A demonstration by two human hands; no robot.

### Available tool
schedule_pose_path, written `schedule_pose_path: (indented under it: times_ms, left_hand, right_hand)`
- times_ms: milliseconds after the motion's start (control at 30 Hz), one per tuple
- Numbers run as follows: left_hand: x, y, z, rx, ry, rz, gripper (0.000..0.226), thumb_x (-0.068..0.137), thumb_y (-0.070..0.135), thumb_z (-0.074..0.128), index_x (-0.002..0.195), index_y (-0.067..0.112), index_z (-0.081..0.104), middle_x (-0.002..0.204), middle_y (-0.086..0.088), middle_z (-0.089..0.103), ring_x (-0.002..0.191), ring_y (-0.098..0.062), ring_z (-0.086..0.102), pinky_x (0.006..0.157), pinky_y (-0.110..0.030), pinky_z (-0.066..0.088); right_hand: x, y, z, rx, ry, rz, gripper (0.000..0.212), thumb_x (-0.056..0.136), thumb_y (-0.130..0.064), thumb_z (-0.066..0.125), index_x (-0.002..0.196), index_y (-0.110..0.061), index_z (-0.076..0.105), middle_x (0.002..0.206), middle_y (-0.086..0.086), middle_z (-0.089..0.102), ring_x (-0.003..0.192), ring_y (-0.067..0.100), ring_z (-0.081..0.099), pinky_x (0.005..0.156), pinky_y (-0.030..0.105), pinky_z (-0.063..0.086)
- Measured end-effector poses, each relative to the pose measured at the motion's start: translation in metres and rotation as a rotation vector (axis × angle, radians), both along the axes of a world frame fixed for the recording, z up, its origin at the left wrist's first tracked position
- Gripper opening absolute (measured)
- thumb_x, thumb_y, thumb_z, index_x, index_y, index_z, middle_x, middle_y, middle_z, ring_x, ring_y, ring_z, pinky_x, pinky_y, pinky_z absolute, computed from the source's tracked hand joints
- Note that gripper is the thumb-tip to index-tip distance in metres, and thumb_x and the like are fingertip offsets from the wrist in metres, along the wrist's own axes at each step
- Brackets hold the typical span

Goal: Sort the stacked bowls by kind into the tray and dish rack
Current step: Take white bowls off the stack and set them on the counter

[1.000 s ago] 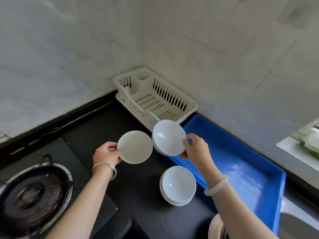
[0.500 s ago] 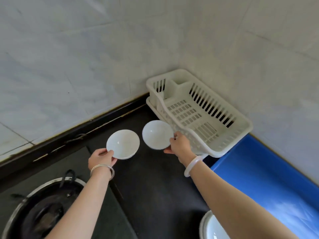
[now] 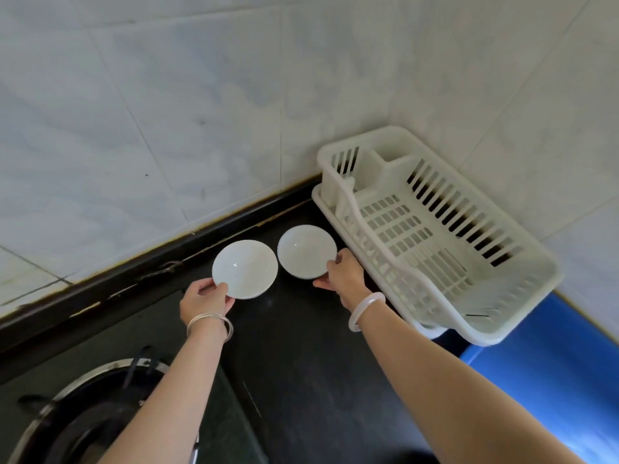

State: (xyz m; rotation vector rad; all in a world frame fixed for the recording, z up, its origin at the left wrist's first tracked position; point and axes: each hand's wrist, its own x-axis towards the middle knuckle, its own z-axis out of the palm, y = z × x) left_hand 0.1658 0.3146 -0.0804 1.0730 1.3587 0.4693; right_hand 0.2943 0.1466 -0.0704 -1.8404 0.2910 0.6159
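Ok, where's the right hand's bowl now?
The bowl is in the right hand, centre of the head view, just left of the rack.

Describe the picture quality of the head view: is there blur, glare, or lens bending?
Head view: wide-angle bending curves the tile lines and the dish rack; small glare points sit inside the bowl in the left hand and the bowl in the right hand; the blue tray shows soft reflections; the gas burner at the lower edge looks slightly blurred; light is even daylight.

Black countertop [image 3: 301, 363], grey tiled wall [image 3: 167, 112], probably a gas burner [image 3: 90, 420] lower left.
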Motion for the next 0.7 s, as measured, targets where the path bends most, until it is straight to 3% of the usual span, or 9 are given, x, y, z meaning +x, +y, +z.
schedule_pose_path:
  times_ms: [167,267,400,533,700]
  left_hand:
    - [0.002,-0.002,-0.001,-0.045,-0.047,0.037,0.024,0.077,-0.002,0.063,0.093,0.016,0.063,0.108,-0.009,0.064,0.098,-0.025,0.063,0.062,-0.025,0.054]
    - [0.0,-0.005,-0.001,-0.087,-0.117,0.046,0.023,0.081,0.001,0.062,0.099,0.015,0.061,0.11,-0.008,0.063,0.101,-0.024,0.062,0.071,-0.028,0.054]
    - [-0.01,-0.013,-0.005,-0.237,-0.238,0.007,0.028,0.087,0.012,0.058,0.115,0.014,0.056,0.119,-0.008,0.057,0.103,-0.026,0.061,0.081,-0.031,0.052]
    - [-0.016,-0.023,-0.009,-0.383,-0.392,0.005,0.042,0.089,0.019,0.056,0.131,0.017,0.048,0.122,-0.006,0.057,0.09,-0.018,0.065,0.071,-0.028,0.057]
    - [-0.004,-0.021,-0.01,-0.381,-0.42,0.07,0.04,0.089,0.017,0.056,0.129,0.015,0.051,0.12,-0.003,0.056,0.072,-0.011,0.07,0.065,-0.027,0.06]
  right_hand:
    - [0.003,0.004,-0.005,0.007,0.007,0.003,0.018,0.093,-0.006,0.045,0.08,-0.019,0.043,0.108,0.01,0.053,0.069,0.021,0.067,0.048,0.023,0.056]
    - [0.003,0.001,-0.004,0.052,0.064,-0.005,0.002,0.095,-0.014,0.048,0.096,-0.015,0.049,0.103,0.016,0.062,0.077,0.025,0.069,0.048,0.025,0.056]
    - [-0.005,-0.01,-0.006,0.21,0.201,-0.014,0.032,0.095,-0.023,0.054,0.126,-0.021,0.048,0.105,0.012,0.062,0.081,0.026,0.07,0.064,0.031,0.059]
    - [-0.014,-0.011,-0.01,0.509,0.284,-0.178,0.042,0.095,-0.012,0.054,0.136,-0.015,0.045,0.118,0.017,0.06,0.093,0.026,0.068,0.074,0.032,0.058]
    - [-0.007,0.002,-0.009,0.546,0.257,-0.238,0.043,0.095,-0.008,0.052,0.137,-0.01,0.046,0.128,0.019,0.057,0.111,0.031,0.061,0.067,0.026,0.059]
